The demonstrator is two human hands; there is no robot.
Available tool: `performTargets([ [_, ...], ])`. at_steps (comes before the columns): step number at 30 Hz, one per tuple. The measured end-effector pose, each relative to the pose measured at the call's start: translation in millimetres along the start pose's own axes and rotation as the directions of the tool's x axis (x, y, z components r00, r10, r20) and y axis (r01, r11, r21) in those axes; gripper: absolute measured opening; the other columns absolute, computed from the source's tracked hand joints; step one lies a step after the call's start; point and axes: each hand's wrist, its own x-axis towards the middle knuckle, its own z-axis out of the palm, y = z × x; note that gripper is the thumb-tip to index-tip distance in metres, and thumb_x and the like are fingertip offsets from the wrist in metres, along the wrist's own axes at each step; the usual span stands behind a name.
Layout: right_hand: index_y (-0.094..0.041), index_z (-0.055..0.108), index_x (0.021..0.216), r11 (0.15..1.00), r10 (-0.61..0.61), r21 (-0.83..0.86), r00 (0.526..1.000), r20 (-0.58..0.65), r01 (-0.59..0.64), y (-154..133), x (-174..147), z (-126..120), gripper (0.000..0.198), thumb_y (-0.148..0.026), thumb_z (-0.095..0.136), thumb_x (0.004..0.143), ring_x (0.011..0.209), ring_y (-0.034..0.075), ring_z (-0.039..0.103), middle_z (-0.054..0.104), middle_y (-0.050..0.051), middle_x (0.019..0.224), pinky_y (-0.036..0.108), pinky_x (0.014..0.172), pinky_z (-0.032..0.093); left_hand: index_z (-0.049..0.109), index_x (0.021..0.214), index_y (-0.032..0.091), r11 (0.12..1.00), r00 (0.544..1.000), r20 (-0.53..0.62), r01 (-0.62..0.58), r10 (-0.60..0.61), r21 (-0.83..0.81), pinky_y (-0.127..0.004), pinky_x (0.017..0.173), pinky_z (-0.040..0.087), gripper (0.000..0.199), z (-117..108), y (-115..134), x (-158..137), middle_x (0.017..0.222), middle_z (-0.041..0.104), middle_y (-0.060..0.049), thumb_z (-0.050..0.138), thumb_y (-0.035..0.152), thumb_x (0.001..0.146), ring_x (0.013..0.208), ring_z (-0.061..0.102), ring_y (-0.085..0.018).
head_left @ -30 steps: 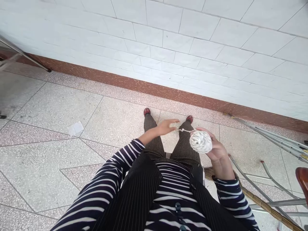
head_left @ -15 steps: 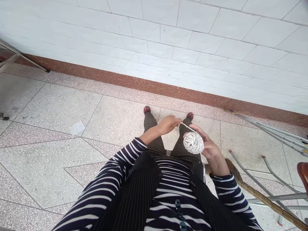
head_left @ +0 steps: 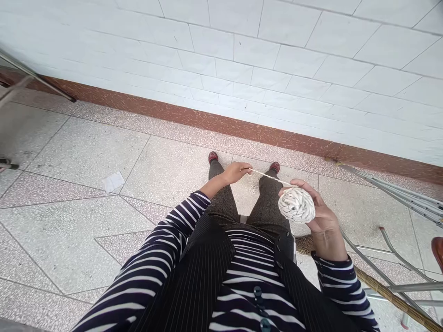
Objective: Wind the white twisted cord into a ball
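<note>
A round wound ball of white cord [head_left: 296,205] sits in my right hand [head_left: 322,213], whose fingers curl around its far and right sides. From the top of the ball a taut strand of cord [head_left: 268,175] runs left to my left hand [head_left: 237,171]. There my fingers are pinched together on the strand. Both hands are held out in front of my waist, well apart, above my legs. On the floor between my feet lies a small pale heap [head_left: 254,188], too small to make out clearly.
A white tiled wall [head_left: 270,69] with a red-brown skirting stands ahead. On the right are a folded metal frame [head_left: 394,186], a chair with metal legs [head_left: 391,242] and a broom [head_left: 387,288]. White paper [head_left: 113,181] lies on the floor at left; metal legs [head_left: 51,85] stand beyond.
My hands have moved apart: the right went right with the ball, the left went slightly left. The strand between them is longer and straighter.
</note>
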Motion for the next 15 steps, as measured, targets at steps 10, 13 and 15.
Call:
performTargets([
  [10,-0.027,0.074,0.102,0.982,-0.185,-0.018,0.942,-0.281,0.188,-32.9,2.3,-20.5,0.043,-0.031,0.079,0.060,0.116,0.032,0.067,0.077,0.005,0.110,0.052,0.105,0.051,0.074,0.088,0.018,0.997,0.986,0.148,-0.077,0.080,-0.027,-0.023,0.084,0.045,0.023,0.4,3.5,-16.0,0.082,0.073,-0.001,0.052,0.023,0.092,0.085,0.066,-0.016],
  [13,-0.028,0.073,0.098,0.979,-0.196,-0.022,0.916,-0.349,0.201,-38.1,6.7,-32.5,0.039,-0.025,0.079,0.059,0.121,0.029,0.065,0.077,0.002,0.110,0.049,0.106,0.052,0.073,0.090,0.019,0.989,0.975,0.175,-0.144,0.135,0.041,-0.023,0.084,0.045,0.022,-1.7,-2.1,-21.1,0.083,0.073,-0.002,0.052,0.022,0.093,0.084,0.066,-0.016],
  [15,-0.028,0.073,0.101,0.982,-0.180,-0.010,0.909,-0.375,0.190,-40.5,10.0,-39.8,0.040,-0.026,0.078,0.061,0.121,0.028,0.065,0.077,0.002,0.111,0.046,0.104,0.054,0.073,0.090,0.019,0.983,0.970,0.191,-0.167,0.151,0.072,-0.023,0.082,0.044,0.023,-4.3,-9.2,-25.4,0.084,0.074,-0.002,0.051,0.022,0.094,0.082,0.066,-0.016],
])
